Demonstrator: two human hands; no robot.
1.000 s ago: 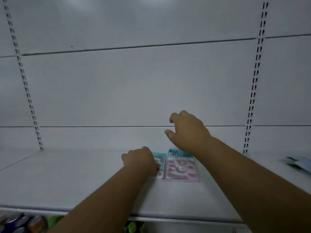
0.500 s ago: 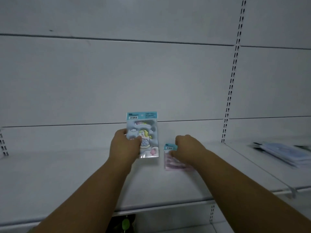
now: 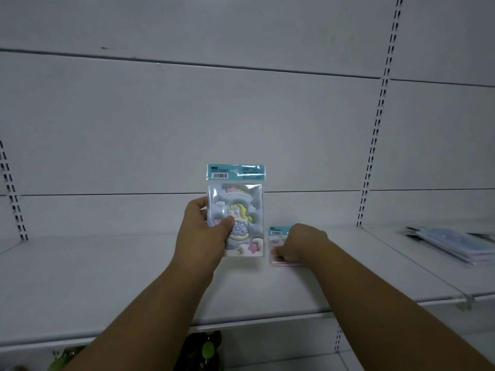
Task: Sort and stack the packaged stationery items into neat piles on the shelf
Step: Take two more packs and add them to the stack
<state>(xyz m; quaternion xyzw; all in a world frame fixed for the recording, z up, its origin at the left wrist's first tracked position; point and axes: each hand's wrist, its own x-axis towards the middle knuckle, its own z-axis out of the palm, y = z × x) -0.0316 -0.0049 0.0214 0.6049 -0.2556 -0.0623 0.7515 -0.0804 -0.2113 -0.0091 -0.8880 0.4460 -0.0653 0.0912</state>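
Observation:
My left hand grips a blue unicorn packet by its left edge and holds it upright above the white shelf, thumb across its front. The packet has a teal header card with a barcode. To its right a pink packet lies flat on the shelf. My right hand rests on that pink packet with curled fingers and covers most of it, so only its teal header and left edge show.
A blurred pile of flat bluish packets lies on the neighbouring shelf section at the right. Slotted uprights frame the back panel. Green and dark items show below the shelf's front edge.
My left hand has lifted the blue packet off the shelf and stood it upright. My right hand came down from above onto the pink packet. The view has swung to the right.

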